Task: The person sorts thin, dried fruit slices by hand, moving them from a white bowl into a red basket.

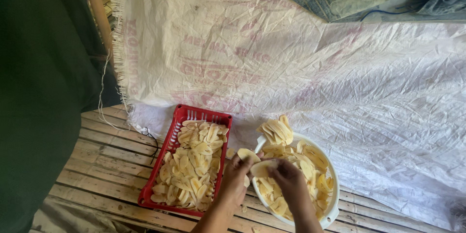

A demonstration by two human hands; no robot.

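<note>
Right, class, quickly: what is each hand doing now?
Left hand: closed on a pale slice.
Right hand: closed on another pale slice, over the white basket.

Our hands meet over the near rim of the white basket (334, 199), the left hand (236, 177) and the right hand (290, 179) almost touching, so nothing passes between them. The red tray (180, 116) heaped with pale slices (191, 165) sits just left of us, and only a narrow strip of slatted tabletop (104, 158) shows between tray and basket, partly taken by loose slices. Left of the tray the slats lie open up to a dark green cloth (39, 92). Beyond both containers the crumpled white sack sheet (301, 63) spreads wide and bare, open to a reach, as is the strip right of the basket.
</note>
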